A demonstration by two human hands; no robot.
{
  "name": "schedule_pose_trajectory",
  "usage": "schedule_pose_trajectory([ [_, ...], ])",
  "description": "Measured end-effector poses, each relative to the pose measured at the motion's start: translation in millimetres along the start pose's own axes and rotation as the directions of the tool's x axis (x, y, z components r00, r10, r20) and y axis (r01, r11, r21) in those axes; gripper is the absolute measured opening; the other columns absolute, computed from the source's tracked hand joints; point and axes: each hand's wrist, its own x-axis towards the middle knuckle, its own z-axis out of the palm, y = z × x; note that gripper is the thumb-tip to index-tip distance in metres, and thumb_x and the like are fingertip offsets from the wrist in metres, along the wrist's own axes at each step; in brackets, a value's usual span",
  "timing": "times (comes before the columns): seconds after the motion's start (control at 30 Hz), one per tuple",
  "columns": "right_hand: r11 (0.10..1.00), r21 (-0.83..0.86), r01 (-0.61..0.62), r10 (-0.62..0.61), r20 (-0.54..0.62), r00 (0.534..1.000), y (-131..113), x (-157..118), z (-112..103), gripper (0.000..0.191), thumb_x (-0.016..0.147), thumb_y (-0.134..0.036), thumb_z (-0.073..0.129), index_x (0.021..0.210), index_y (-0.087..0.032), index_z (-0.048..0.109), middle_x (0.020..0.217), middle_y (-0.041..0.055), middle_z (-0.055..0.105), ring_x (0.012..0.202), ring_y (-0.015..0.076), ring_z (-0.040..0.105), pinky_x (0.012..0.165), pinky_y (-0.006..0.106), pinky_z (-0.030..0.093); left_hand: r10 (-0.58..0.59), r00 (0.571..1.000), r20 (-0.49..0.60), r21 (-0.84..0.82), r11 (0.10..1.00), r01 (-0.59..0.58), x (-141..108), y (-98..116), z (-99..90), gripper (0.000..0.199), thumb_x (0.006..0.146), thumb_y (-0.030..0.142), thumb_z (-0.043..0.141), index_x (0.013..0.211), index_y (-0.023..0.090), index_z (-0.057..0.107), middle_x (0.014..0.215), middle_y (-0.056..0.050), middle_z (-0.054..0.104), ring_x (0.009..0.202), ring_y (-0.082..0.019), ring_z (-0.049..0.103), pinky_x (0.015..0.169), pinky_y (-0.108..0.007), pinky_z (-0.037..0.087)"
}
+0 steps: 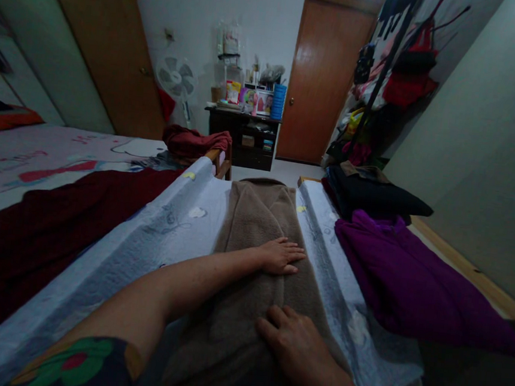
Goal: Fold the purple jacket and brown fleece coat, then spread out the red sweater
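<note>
A brown fleecy garment [255, 217] lies folded lengthwise on a surface covered by a pale blue patterned sheet [201, 212]. Across its middle, my left hand [281, 256] rests flat with the fingers stretched to the right. Nearer to me, my right hand [292, 334] touches the garment's lower part, its fingers bent against the fabric near the centre seam. What the right fingertips pinch, if anything, is too hidden to tell.
Folded purple clothing [412, 278] and a dark folded stack [374, 194] lie at the right. Dark red cloth [66, 218] spreads at the left beside a bed [63, 146]. A wooden door [322, 72], a fan [177, 78] and a dark shelf [239, 137] stand behind.
</note>
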Motion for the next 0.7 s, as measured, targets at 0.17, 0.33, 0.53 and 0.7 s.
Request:
schedule_pose_trajectory([
  [0.17, 0.999, 0.038, -0.012, 0.011, 0.013, 1.0, 3, -2, -30, 0.024, 0.086, -0.017, 0.051, 0.107, -0.028, 0.058, 0.104, 0.0019, 0.062, 0.089, 0.021, 0.059, 0.063, 0.029, 0.037, -0.042, 0.998, -0.04, -0.175, 0.984, 0.034, -7, -2, -10.3, 0.048, 0.094, 0.037, 0.047, 0.138, 0.017, 0.048, 0.153, -0.014, 0.038, 0.144, -0.024, 0.03, 0.117, -0.05, 0.018],
  [0.33, 0.998, 0.068, -0.011, 0.009, 0.031, 0.999, 6, -4, -58, 0.027, 0.081, -0.015, 0.051, 0.104, -0.027, 0.058, 0.103, 0.0024, 0.063, 0.09, 0.0204, 0.06, 0.066, 0.029, 0.036, -0.085, 0.995, -0.053, -0.453, 0.89, 0.052, -36, -22, -36.0, 0.042, 0.09, 0.022, 0.051, 0.132, 0.02, 0.054, 0.15, -0.008, 0.043, 0.137, -0.019, 0.041, 0.112, -0.035, 0.033],
  [0.53, 0.996, 0.085, -0.017, 0.015, 0.024, 1.0, 19, 4, -85, 0.028, 0.077, -0.014, 0.052, 0.102, -0.026, 0.059, 0.101, 0.0026, 0.063, 0.088, 0.0193, 0.06, 0.07, 0.028, 0.037, -0.111, 0.994, -0.007, -0.4, 0.911, 0.099, -70, -47, -37.7, 0.041, 0.087, 0.023, 0.056, 0.128, 0.022, 0.058, 0.146, -0.007, 0.049, 0.139, -0.022, 0.039, 0.116, -0.042, 0.025],
  [0.7, 0.995, 0.093, 0.038, -0.036, -0.027, 0.999, 37, 24, -129, 0.027, 0.079, -0.017, 0.055, 0.103, -0.025, 0.061, 0.104, 0.0029, 0.064, 0.084, 0.0175, 0.06, 0.069, 0.026, 0.038, -0.125, 0.991, 0.044, -0.708, 0.696, 0.119, -84, -60, -44.6, 0.041, 0.089, 0.035, 0.057, 0.128, 0.021, 0.059, 0.135, -0.005, 0.059, 0.127, -0.021, 0.052, 0.109, -0.036, 0.037],
])
